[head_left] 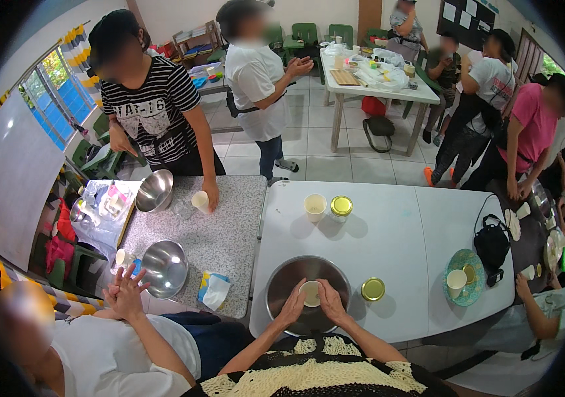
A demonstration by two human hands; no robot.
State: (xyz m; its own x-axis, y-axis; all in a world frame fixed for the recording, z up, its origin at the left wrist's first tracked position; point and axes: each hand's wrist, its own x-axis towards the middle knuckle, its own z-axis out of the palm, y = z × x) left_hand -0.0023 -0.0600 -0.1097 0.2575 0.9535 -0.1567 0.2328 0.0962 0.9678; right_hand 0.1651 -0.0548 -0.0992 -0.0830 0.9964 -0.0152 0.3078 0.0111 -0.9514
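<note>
Between my two palms I hold a pale paper cup (309, 293), over or inside a wide steel mixing bowl (282, 270). My left hand (292, 305) presses the cup's left side, fingers together. My right hand (331, 298) presses it from the right in the same way. What lies in the cup is too small to make out. Just right of the bowl stands a jar with a gold lid (373, 289). Beyond the bowl are another paper cup (315, 207) and a second gold-lidded glass jar (341, 208).
A patterned green plate (451, 294) with a cup and a gold lid sits right, beside a black bag (492, 243). On the speckled table (236, 225) at left are steel bowls (165, 269) and a packet (214, 291). People stand around both tables; one sits close at my left.
</note>
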